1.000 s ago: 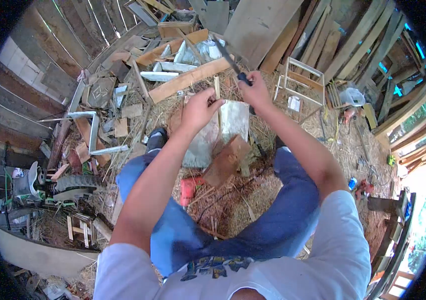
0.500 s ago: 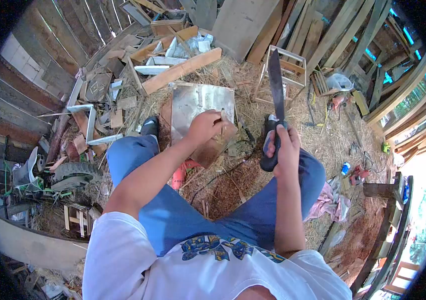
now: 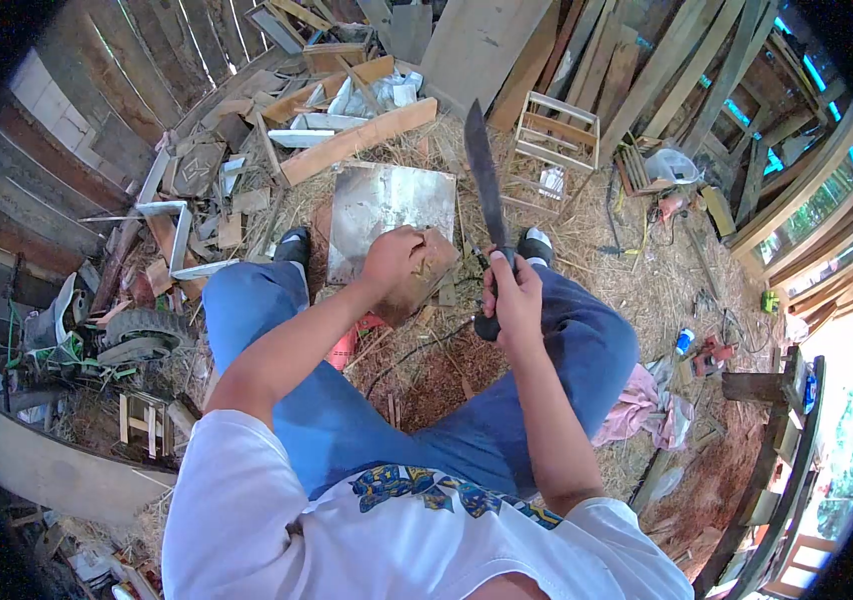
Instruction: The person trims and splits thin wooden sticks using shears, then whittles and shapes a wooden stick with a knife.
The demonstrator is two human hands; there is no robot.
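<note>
My right hand (image 3: 515,298) is wrapped round the black handle of a machete (image 3: 485,170). Its long dark blade points up and away, leaning slightly left. My left hand (image 3: 394,256) grips the upper left edge of a brown piece of wood (image 3: 427,278), which has marks on its face. Behind that wood lies a worn, whitish square board (image 3: 387,195) on the straw-covered ground, between my feet. The blade is to the right of the wood, apart from it. Part of a red tool (image 3: 345,345) shows below my left forearm.
Wood offcuts and a long plank (image 3: 362,142) are piled ahead. A small wooden frame (image 3: 557,140) stands beyond my right foot. A dark cable (image 3: 412,350) crosses the ground between my legs. Pink cloth (image 3: 639,410) lies by my right knee, a wheel (image 3: 147,335) to the left.
My right hand and the machete have moved left, closer to the wood, and the blade now leans left. The piece of wood has turned so its marked face shows.
</note>
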